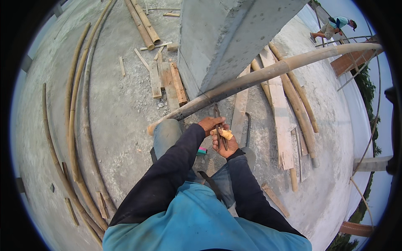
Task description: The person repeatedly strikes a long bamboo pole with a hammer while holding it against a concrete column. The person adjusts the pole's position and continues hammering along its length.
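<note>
Both of my hands come together over my bent knees, just in front of a bamboo pole [247, 81]. Between them is a dark metal pair of pincers [216, 112], its jaws pointing away from me and its two handles toward me. My left hand [210, 124] is closed round the upper part of the pincers. My right hand [224, 145] closes round the handles from the right. A pale yellow wrapping [226, 134] sits at the right thumb; whether it is tape or cloth I cannot tell. A pink and green item [202, 150] shows below my hands.
The bamboo pole slants across, against a grey concrete column [222, 42]. Wood offcuts [176, 81] and rubble lie by its base. Long bamboo poles [88, 96] lie at left; planks [278, 117] and more poles lie at right. Another person [335, 26] is at the far right edge.
</note>
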Demonstrator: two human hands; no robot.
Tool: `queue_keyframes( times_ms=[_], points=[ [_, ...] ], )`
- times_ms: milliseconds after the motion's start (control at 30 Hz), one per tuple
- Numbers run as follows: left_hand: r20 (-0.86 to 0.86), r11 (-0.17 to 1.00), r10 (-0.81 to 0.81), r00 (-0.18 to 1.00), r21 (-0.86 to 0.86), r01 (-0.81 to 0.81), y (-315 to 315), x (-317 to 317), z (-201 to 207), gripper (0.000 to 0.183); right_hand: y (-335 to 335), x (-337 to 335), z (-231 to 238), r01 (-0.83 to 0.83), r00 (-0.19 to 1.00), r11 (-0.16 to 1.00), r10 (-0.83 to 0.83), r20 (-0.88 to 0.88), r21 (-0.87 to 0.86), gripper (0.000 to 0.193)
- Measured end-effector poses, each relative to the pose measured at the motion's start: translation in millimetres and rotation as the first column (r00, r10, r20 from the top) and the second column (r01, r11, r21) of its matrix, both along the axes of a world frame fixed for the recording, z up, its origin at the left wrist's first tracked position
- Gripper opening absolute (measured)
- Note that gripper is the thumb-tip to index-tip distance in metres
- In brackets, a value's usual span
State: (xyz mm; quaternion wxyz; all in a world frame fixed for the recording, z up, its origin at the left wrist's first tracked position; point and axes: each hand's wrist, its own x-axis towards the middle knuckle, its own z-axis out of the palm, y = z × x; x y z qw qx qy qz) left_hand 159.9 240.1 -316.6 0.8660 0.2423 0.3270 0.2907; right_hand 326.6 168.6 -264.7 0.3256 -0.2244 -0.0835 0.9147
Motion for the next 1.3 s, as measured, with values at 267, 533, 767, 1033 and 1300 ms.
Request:
queue_keyframes(
  times_ms=[267, 533, 767, 1033, 1300],
  points=[
    [-0.210, 0.997, 0.018, 0.977, 0.073, -0.003, -5.2, 12.7, 0.5, 0.065, -0.2, -5.1, 2.2, -0.681, -0.165, 0.711, -0.381, 0.910, 0.174, 0.040],
    [-0.280, 0.996, 0.063, 0.958, 0.084, -0.041, 0.5, 35.4, -12.7, 0.056, 4.2, 7.4, 23.4, -0.570, -0.060, 0.821, -0.065, 0.996, 0.019, 0.043],
    [-0.018, 0.999, -0.006, 1.000, 0.047, 0.006, 1.9, 18.2, -6.4, 0.049, -6.9, 9.7, -11.5, -0.019, 1.000, 0.994, 0.016, -0.027, -0.109, 0.039],
    [-0.335, 0.997, 0.067, 0.940, 0.056, -0.051, -7.6, 39.4, 1.0, 0.054, -14.8, -11.8, 11.0, -0.550, -0.416, 0.829, -0.374, 0.829, 0.098, 0.045],
    [0.059, 0.998, 0.010, 0.998, -0.070, -0.006, -4.8, 32.3, -9.2, 0.058, 7.8, 22.6, 10.0, -0.049, 0.989, 0.998, 0.043, 0.140, 0.039, 0.026]
  ],
)
